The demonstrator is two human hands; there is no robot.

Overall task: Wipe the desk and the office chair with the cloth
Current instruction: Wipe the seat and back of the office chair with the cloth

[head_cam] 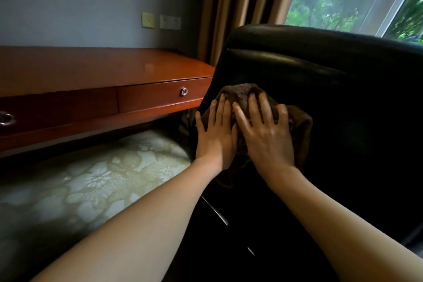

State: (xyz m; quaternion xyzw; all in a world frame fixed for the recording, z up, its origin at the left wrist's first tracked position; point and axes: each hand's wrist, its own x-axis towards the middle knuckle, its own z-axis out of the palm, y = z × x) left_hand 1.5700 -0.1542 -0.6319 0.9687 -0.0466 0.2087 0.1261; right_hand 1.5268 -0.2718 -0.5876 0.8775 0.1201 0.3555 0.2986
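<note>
A brown cloth (242, 95) lies bunched against the back of a black leather office chair (343, 89) at the right. My left hand (214, 130) and my right hand (265, 130) press flat on the cloth side by side, fingers straight and spread. Part of the cloth hangs below my palms. The reddish wooden desk (91, 68) stands to the left of the chair, against the wall, with nothing on the part of its top that shows.
The desk has two drawers with metal ring pulls (184, 91). Beige curtains (240, 2) hang behind the chair beside a window (354, 0). A pale floral carpet (96, 181) covers the floor under the desk. Wall sockets (170, 22) sit above the desk.
</note>
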